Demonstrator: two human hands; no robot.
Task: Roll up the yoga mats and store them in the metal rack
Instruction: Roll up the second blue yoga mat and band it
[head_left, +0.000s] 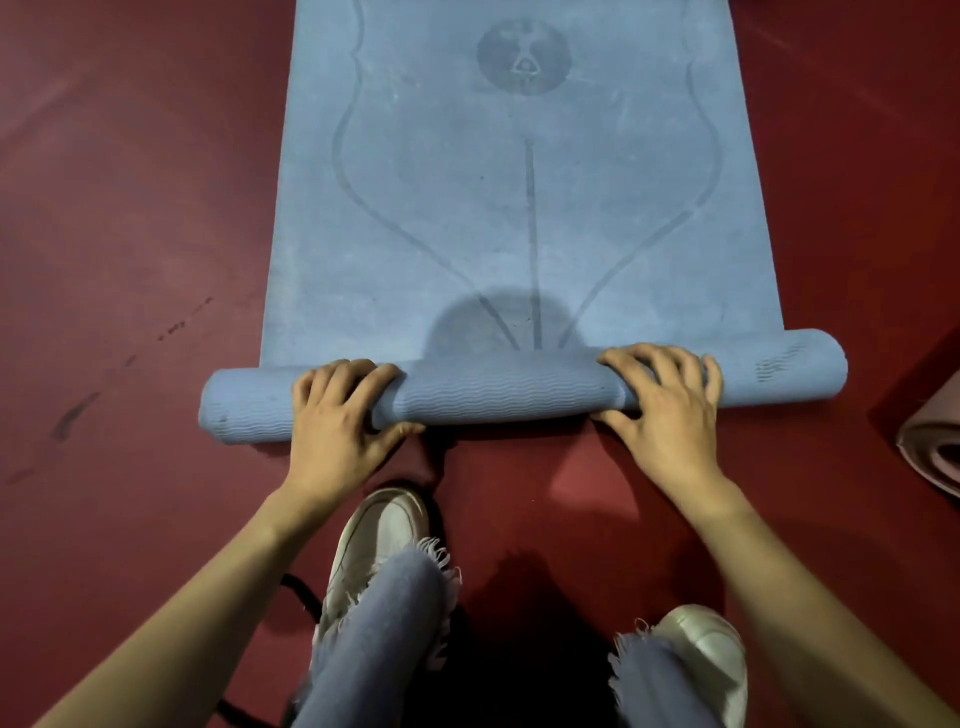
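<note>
A blue yoga mat (524, 208) lies flat on the dark red floor and stretches away from me, printed with grey guide lines and a round emblem. Its near end is wound into a ribbed roll (498, 392) lying crosswise in front of me. My left hand (340, 415) grips the roll left of centre, fingers curled over its top and thumb beneath the near side. My right hand (665, 397) grips it right of centre in the same way. The roll's right end sits slightly farther from me than the left. No metal rack is in view.
A pink rolled mat (935, 441) lies at the right edge on the red floor (130, 208). My feet in white shoes (382, 530) and frayed blue jeans stand just behind the roll. A black cord (301, 592) runs beside my left foot.
</note>
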